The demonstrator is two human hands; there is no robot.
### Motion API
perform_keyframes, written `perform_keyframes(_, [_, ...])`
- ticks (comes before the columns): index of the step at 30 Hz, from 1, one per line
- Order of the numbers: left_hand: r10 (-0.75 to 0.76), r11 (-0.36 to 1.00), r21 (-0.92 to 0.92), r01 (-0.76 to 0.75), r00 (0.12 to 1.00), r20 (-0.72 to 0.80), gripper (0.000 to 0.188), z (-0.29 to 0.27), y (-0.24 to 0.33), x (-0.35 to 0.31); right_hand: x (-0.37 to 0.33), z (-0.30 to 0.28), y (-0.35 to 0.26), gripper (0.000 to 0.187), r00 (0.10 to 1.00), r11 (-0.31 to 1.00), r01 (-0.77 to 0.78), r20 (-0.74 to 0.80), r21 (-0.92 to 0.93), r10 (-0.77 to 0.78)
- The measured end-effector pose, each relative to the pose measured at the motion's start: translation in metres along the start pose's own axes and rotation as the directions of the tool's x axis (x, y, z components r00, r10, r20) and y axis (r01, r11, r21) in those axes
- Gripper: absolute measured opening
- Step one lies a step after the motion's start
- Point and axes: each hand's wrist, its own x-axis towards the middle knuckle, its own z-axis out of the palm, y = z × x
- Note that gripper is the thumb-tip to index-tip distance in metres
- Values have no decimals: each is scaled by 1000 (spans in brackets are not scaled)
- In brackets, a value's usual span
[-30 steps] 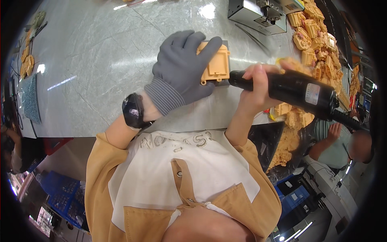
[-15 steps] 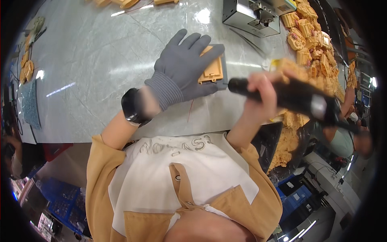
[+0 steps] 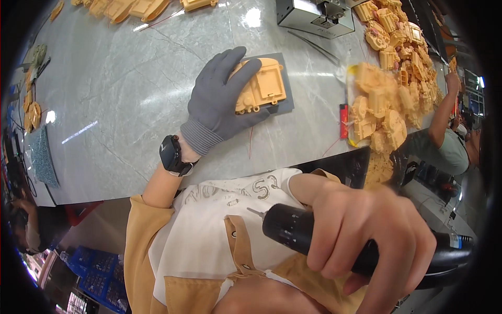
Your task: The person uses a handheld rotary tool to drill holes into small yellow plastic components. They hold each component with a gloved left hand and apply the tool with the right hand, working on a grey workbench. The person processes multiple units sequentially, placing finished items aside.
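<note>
My left hand [image 3: 217, 97], in a grey knit glove, lies over the left side of an orange plastic housing [image 3: 271, 86], fingers across its top and thumb along its near edge. The housing rests on a dark grey square plate [image 3: 287, 106] on the table. My bare right hand [image 3: 366, 225] is raised in front of my body, near the camera, its fingers wrapped round a black electric screwdriver [image 3: 287, 230]. The thin metal bit [image 3: 255, 212] points left, well away from the housing. A black watch [image 3: 175, 155] is on my left wrist.
Many orange housings [image 3: 389, 99] are heaped along the right side of the table. A metal box-shaped device [image 3: 316, 20] stands at the far edge, with tweezers [image 3: 314, 46] in front. A small red object [image 3: 343, 121] lies by the heap. Another person [image 3: 451, 144] is at right.
My right hand has drawn the screwdriver back from the plate's edge, toward my body and up near the camera. My left hand remains on the housing.
</note>
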Motion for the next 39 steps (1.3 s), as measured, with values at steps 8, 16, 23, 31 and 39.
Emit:
perform_keyframes(8, [29, 998, -56, -29, 1000, -10, 73, 4, 0, 2, -6, 17, -7, 14, 986, 996, -84, -144, 2, 84])
perform_keyframes(16, [-1, 994, -111, -2, 1000, -31, 75, 4, -8, -9, 1, -2, -4, 21, 988, 984, -156, 15, 81, 156])
perform_keyframes(23, [29, 992, -126, -21, 998, 64, 76, -2, -5, 2, 51, -121, -54, 49, 866, 574, 72, -234, -816, -442])
perform_keyframes(31, [-12, 992, -124, 19, 998, 58, 78, -2, -15, -8, 100, -190, -24, 34, 850, 381, -56, -244, -923, -467])
perform_keyframes(39, [-14, 988, -152, 31, 994, 112, 79, -11, -19, -1, 70, -157, -22, 37, 885, 445, -146, -317, -884, -341])
